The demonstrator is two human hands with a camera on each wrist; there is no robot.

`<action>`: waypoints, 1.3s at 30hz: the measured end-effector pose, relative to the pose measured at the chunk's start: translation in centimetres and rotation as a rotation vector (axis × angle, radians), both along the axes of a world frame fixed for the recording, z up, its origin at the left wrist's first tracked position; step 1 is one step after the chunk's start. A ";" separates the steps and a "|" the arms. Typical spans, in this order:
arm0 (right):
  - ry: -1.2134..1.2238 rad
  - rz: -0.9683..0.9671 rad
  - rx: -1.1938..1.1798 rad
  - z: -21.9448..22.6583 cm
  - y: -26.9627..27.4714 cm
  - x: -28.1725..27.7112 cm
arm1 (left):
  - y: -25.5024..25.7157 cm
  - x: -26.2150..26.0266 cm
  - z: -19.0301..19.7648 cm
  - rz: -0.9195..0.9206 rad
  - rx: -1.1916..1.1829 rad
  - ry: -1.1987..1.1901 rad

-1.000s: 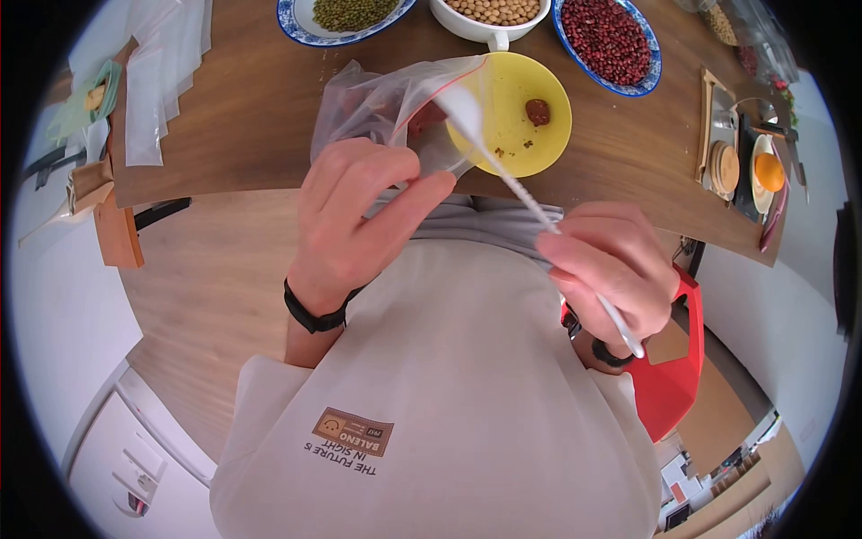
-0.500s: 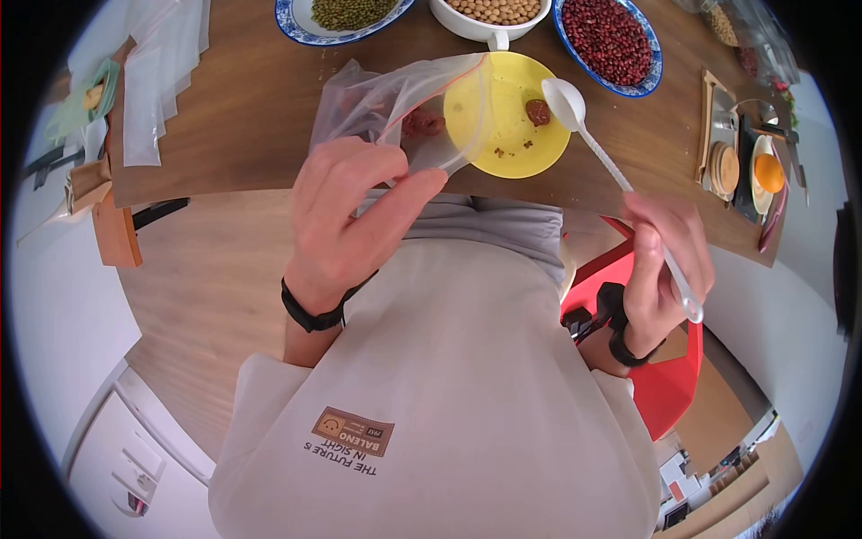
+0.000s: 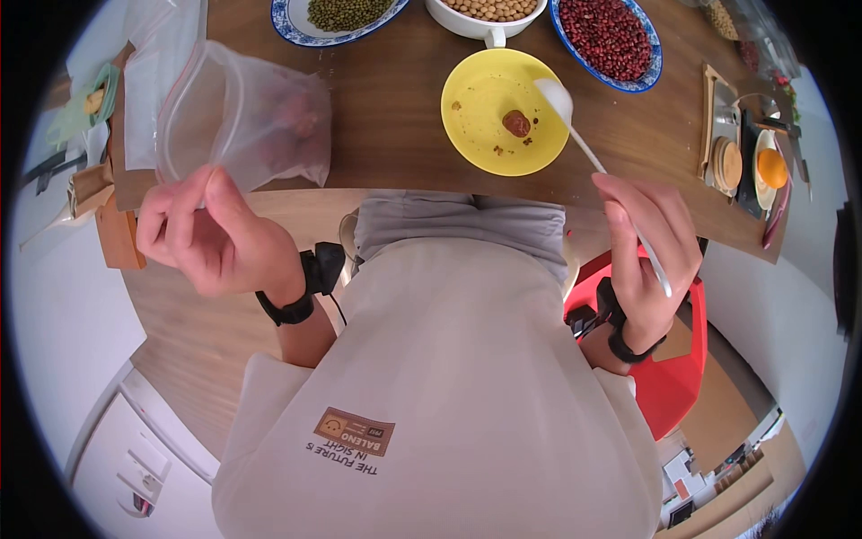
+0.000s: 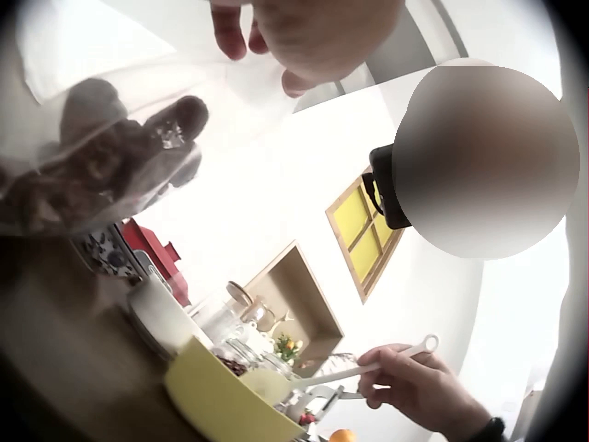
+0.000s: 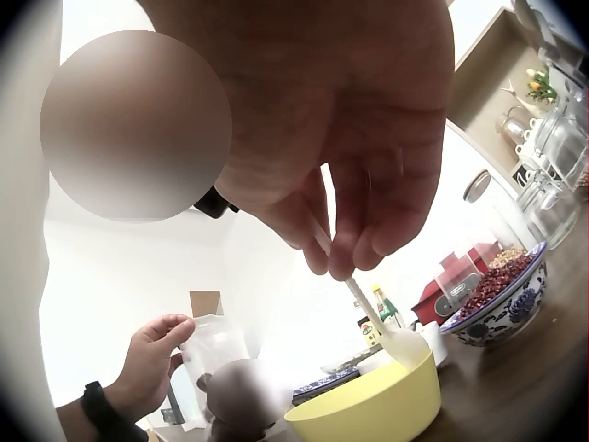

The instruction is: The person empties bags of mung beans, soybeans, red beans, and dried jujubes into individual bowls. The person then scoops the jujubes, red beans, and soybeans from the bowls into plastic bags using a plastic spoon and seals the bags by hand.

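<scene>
The left hand [image 3: 220, 235] pinches the edge of a clear zip bag [image 3: 256, 117] between thumb and fingers, left of the yellow bowl [image 3: 467, 148]. Dark reddish-brown lumps [image 4: 110, 152] show through the bag in the left wrist view. One brown-red piece [image 3: 515, 123] and small crumbs lie inside the bowl. The right hand [image 3: 654, 256] holds a white spoon [image 3: 588, 151] by its handle, with the spoon's head at the bowl's right rim. In the right wrist view the spoon's head [image 5: 405, 346] also shows at the rim.
Along the table's far edge stand a dish of green beans [image 3: 348, 13], a white pot of chickpeas [image 3: 489, 9] and a bowl of red beans [image 3: 603, 38]. More plastic bags [image 3: 142, 99] lie at the left. On the right are a tray [image 3: 709, 135] and an orange [image 3: 771, 168].
The left hand has moved left with the bag, away from the yellow bowl. The right hand has drawn the spoon back from the bag to the bowl's right side.
</scene>
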State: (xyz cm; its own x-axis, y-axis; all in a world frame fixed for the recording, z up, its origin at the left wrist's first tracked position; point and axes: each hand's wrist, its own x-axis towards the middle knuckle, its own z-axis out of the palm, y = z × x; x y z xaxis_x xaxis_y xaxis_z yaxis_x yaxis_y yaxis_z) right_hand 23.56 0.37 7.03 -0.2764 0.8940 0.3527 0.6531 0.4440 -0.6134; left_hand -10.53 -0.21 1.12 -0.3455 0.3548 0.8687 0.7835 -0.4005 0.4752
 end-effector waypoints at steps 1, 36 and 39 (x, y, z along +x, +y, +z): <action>-0.064 0.028 0.005 0.0 0.1 0.0 | 0.0 -0.2 0.0 -0.023 0.005 -0.009; 0.657 -0.253 -0.571 -3.9 0.2 -2.6 | -0.2 4.7 1.6 -0.464 -0.129 0.301; 0.652 -0.232 -0.565 -4.2 0.3 -2.6 | -0.2 4.4 1.7 -0.498 -0.140 0.297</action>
State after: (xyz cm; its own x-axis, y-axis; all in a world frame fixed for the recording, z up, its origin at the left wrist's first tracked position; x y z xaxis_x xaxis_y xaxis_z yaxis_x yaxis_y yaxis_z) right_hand 20.95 0.64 2.83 0.0349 0.9904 -0.1335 0.1334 -0.1370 -0.9815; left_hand -6.08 -0.42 2.87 0.1421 0.5296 0.8363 0.6249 -0.7032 0.3391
